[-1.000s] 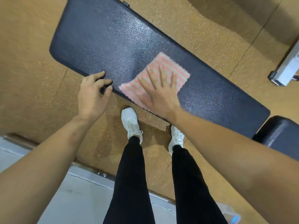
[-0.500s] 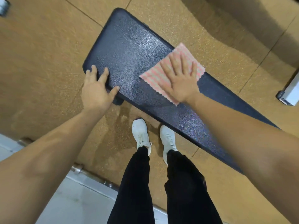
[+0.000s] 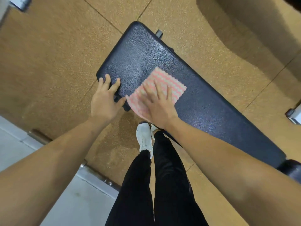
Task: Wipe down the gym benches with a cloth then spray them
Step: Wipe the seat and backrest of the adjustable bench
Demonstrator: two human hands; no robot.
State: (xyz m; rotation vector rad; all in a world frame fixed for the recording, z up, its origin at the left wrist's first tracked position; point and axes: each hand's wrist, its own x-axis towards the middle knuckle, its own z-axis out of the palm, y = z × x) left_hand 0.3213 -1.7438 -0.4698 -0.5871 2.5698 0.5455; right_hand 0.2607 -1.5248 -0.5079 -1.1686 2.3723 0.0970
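Grip: my right hand (image 3: 156, 108) flat, fingers straight, pressing pink-and-white striped cloth (image 3: 164, 79) at near edge of dark textured padded worktop (image 3: 143, 51); left hand (image 3: 104, 101) released, braced on end corner. Risk I see: cloth, unpinched, overhangs edge and may bunch or slide off onto tan speckled floor (image 3: 48, 62).

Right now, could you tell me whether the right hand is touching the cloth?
Touching. The head view shows the right hand flat on the cloth, fingers spread across it.

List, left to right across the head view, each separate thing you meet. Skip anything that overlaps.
grey equipment foot in the top corner → left hand → pink-and-white cloth → white equipment foot at the right edge
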